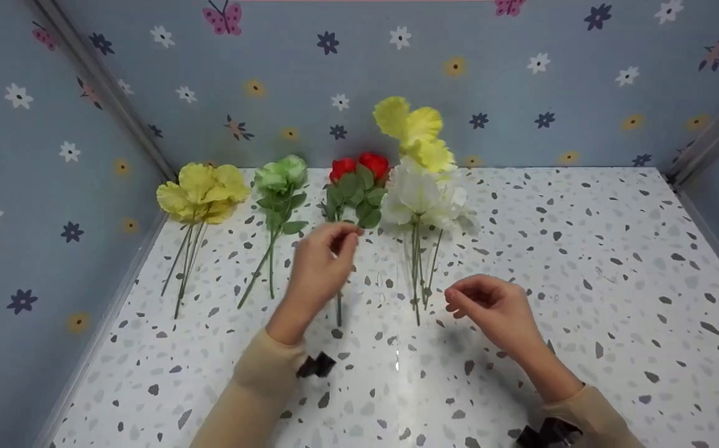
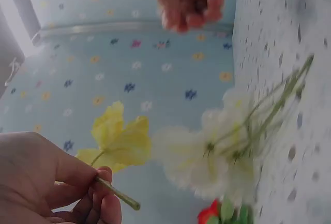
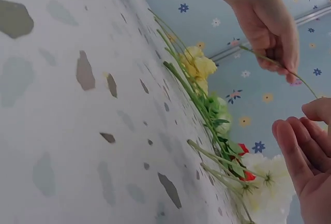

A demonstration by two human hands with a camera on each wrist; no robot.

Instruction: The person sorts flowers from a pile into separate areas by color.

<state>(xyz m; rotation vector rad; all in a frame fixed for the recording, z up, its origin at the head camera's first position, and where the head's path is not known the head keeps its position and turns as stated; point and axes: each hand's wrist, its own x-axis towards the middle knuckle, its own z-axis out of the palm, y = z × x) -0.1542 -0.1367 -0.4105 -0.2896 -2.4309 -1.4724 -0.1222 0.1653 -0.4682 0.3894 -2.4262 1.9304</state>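
Observation:
My left hand (image 1: 322,264) pinches a thin green stem (image 2: 118,193) between thumb and fingers. A yellow artificial flower (image 2: 124,138) tops that stem; in the head view the yellow flower (image 1: 421,134) appears above the white flowers (image 1: 418,190). To the right, my right hand (image 1: 499,311) is raised, its fingers loosely bent with a gap to the thumb and nothing held. White blooms lie below it with several stems (image 1: 418,267) pointing toward me. Behind my left hand lie red roses (image 1: 375,167) with green leaves, their stems partly hidden by it.
Pale green flowers (image 1: 281,174) and a bunch of yellow flowers (image 1: 200,190) lie farther left on the speckled white table (image 1: 614,298). A blue patterned panel (image 1: 508,93) stands behind the table, with side panels left and right.

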